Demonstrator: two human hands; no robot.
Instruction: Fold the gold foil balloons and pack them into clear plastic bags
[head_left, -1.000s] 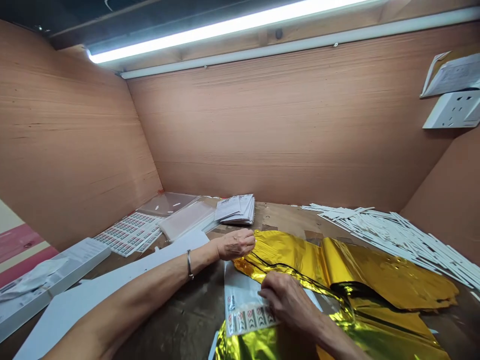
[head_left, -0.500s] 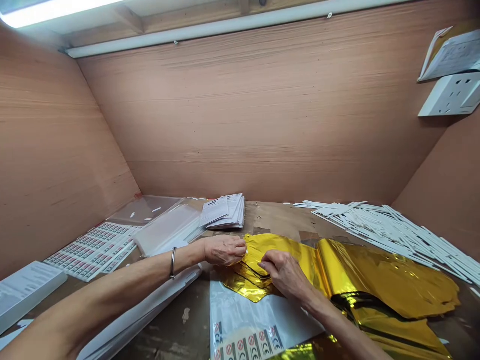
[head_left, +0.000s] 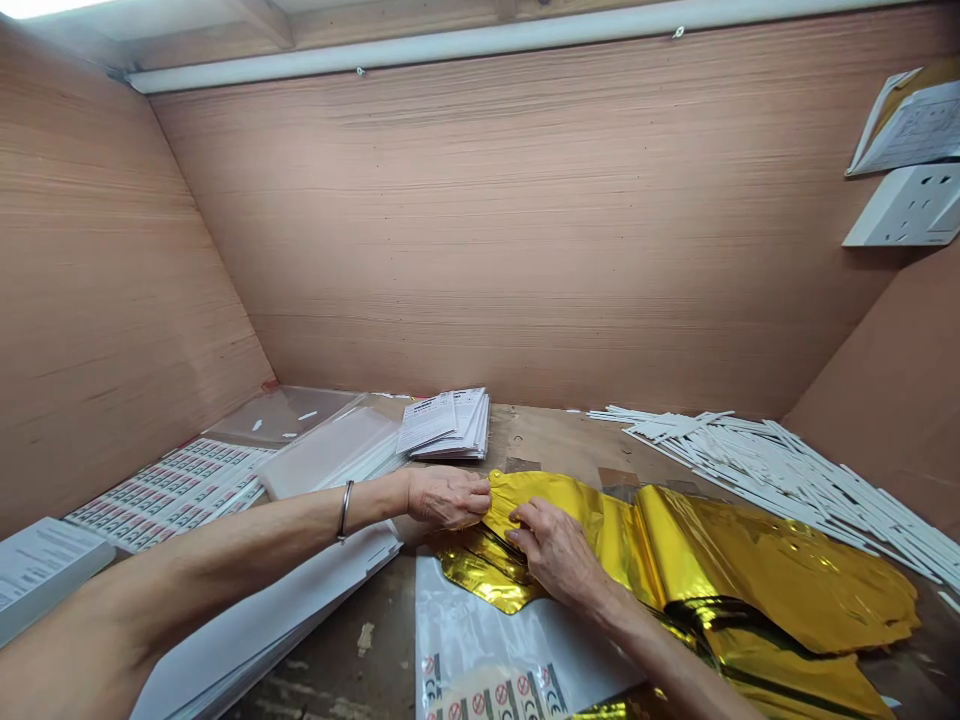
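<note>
Left hand (head_left: 448, 498) fingers pinched on the gold foil (head_left: 757, 570), right hand (head_left: 556, 553) pressing in, grip hard to tell!

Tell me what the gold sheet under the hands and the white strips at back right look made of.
The gold sheet looks like thin metallised plastic film: mirror-bright, with sharp creases and crumpled edges. The white strips look like matt card, with no shine and clean straight edges, though stiff plastic can't be ruled out from here.
</note>
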